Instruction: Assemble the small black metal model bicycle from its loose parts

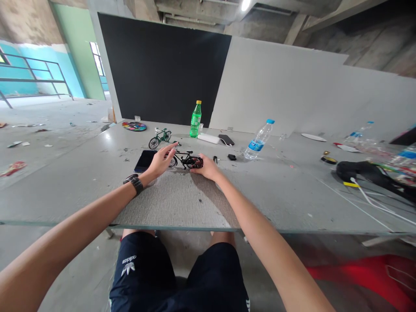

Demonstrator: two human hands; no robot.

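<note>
A small black model bicycle (185, 159) stands upright on the table between my hands, its front toward the left. My right hand (208, 168) is closed around its rear wheel, with the fingertips partly hidden behind the wheel. At the front end, my left hand (160, 162) has its fingers stretched out and its thumb apart, beside the handlebar and front wheel. Whether those fingertips touch the handlebar I cannot tell. Just behind my left hand stands a green model bicycle (160, 138). A dark phone (144, 161) lies partly under that hand.
Farther back are a green bottle (195, 121), a white power bank (208, 138), another phone (226, 139) and a paint palette (134, 126). A water bottle (259, 141) and a small black object (232, 157) are to the right. Cables and a black item (357, 171) lie far right.
</note>
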